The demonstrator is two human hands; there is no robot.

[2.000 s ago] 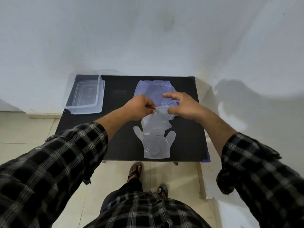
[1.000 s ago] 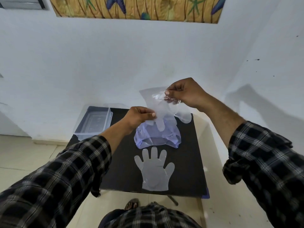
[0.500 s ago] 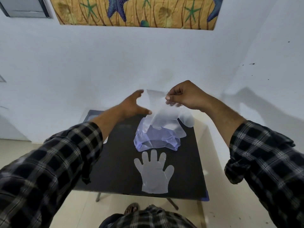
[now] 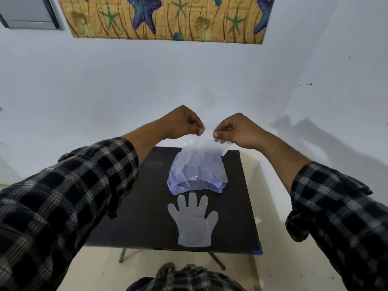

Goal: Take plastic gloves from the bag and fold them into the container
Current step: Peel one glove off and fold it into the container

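A clear plastic glove (image 4: pixel 202 151) hangs in the air above the table, pinched at its top edge by both hands. My left hand (image 4: pixel 184 122) grips its left corner and my right hand (image 4: pixel 235 129) its right corner, fingertips close together. Below it the bluish plastic bag (image 4: pixel 196 179) lies on the black table (image 4: pixel 147 206) with its mouth toward me. A second clear glove (image 4: pixel 194 222) lies flat, fingers spread, nearer the table's front edge. The container is hidden behind my left arm.
The small black table stands against a white wall in a corner, with another wall close on the right. A starfish picture (image 4: pixel 168 17) hangs high on the wall. Tiled floor and my foot (image 4: pixel 165 269) show below the table's front edge.
My left hand let go of the bag, rose and took hold of the glove's top edge beside my right hand. The glove now hangs spread between both hands. The view tilted up.
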